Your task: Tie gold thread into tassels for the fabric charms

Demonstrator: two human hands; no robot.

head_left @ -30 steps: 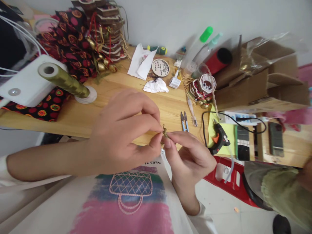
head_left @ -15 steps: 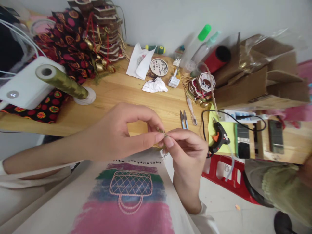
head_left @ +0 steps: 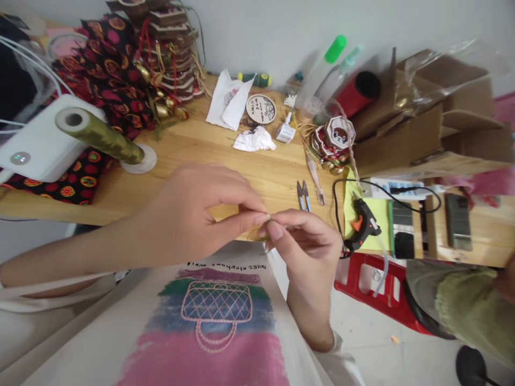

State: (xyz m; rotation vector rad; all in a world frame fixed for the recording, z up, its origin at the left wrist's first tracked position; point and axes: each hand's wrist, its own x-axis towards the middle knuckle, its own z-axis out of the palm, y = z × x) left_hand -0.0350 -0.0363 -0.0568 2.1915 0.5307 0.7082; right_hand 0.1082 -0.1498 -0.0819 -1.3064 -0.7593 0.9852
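Observation:
Both hands meet above the front edge of the wooden table (head_left: 209, 153). My left hand (head_left: 209, 209) is closed in a pinch of thumb and forefinger at one end of a thin olive-green cord (head_left: 263, 239). My right hand (head_left: 306, 241) pinches the same cord right beside it, fingers curled. Loose fine strands hang below the fingertips; most of the cord is hidden between the fingers. Beyond my right hand lie small thread snips (head_left: 303, 195) with blue handles and a clear pen (head_left: 316, 179).
A spool of olive thread (head_left: 105, 138) stands at left beside a white device (head_left: 44, 145). Bell-hung octagonal ornaments (head_left: 173, 53) are stacked behind. At right are a glue gun (head_left: 364, 222), a power strip (head_left: 396, 190) and cardboard boxes (head_left: 402, 134). A person's green sleeve (head_left: 475, 305) shows at lower right.
Both hands have shifted slightly, the fingertips drawing closer together on the cord. My left hand's thumb and forefinger now pinch at their very tips. The view has tilted a little.

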